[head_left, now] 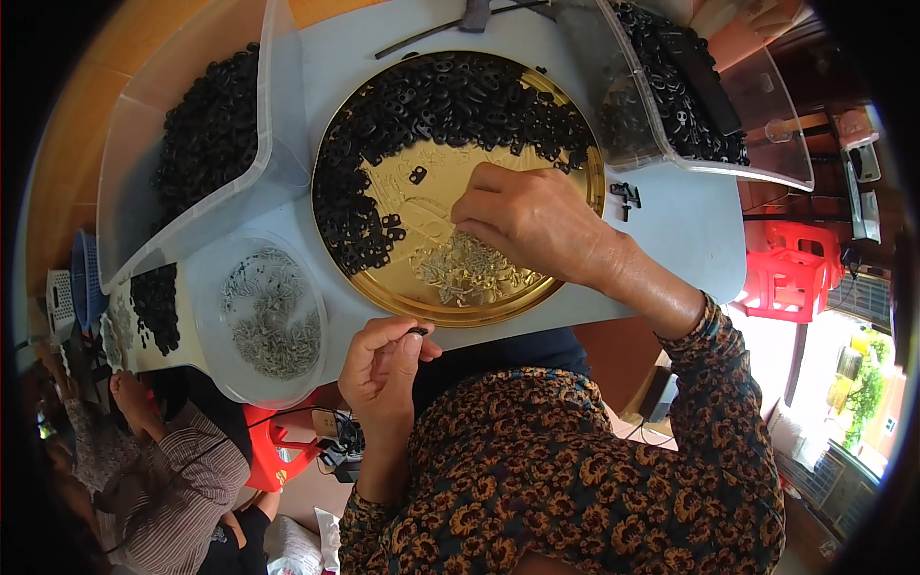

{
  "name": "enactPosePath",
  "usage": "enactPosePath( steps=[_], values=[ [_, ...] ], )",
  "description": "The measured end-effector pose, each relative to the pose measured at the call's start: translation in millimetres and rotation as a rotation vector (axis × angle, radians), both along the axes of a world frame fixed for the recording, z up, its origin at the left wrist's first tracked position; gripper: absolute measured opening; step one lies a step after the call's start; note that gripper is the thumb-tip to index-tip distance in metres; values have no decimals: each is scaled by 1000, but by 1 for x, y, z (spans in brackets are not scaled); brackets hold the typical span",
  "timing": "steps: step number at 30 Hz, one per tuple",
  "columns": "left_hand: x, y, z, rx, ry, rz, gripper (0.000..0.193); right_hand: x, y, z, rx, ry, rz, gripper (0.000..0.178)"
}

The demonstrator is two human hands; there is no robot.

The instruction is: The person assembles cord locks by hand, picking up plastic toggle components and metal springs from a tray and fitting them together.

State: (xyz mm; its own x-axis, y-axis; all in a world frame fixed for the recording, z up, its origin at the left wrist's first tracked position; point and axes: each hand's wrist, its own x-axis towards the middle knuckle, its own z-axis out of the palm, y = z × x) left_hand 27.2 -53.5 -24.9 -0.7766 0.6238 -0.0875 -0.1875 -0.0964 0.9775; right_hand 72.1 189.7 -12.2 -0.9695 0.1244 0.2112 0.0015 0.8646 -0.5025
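My left hand (381,369) is just off the table's near edge, thumb and fingertips pinching a small black plastic piece (418,332). Over the round gold tray (450,316), my right hand (532,216) reaches in with its fingers pressed together, at the edge of a heap of small silvery metal pieces (465,270). Whatever is between those fingertips is hidden. Small black pieces with holes (436,101) are heaped along the tray's far and left sides. One loose black piece (417,174) lies apart on the gold surface.
Clear plastic bins of black parts stand at the left (264,115) and right (652,105). A round translucent tub (311,340) holds metal pieces. Small black parts (625,196) lie right of the tray. Another person (182,479) sits at lower left, near a red stool (273,455).
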Motion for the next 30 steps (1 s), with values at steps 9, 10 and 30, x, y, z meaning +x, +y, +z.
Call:
enactPosePath(
  steps=[9, 10, 30],
  values=[
    [2, 0, 2, -13, 3, 7, 15, -18, 11, -3, 181, 16, 273, 8],
    [2, 0, 2, -12, 2, 8, 15, -19, 11, -3, 191, 6, 281, 7],
    [-17, 38, 16, 69, 7, 64, 16, -9, 3, 28, -410, 81, 137, 8]
  ],
)
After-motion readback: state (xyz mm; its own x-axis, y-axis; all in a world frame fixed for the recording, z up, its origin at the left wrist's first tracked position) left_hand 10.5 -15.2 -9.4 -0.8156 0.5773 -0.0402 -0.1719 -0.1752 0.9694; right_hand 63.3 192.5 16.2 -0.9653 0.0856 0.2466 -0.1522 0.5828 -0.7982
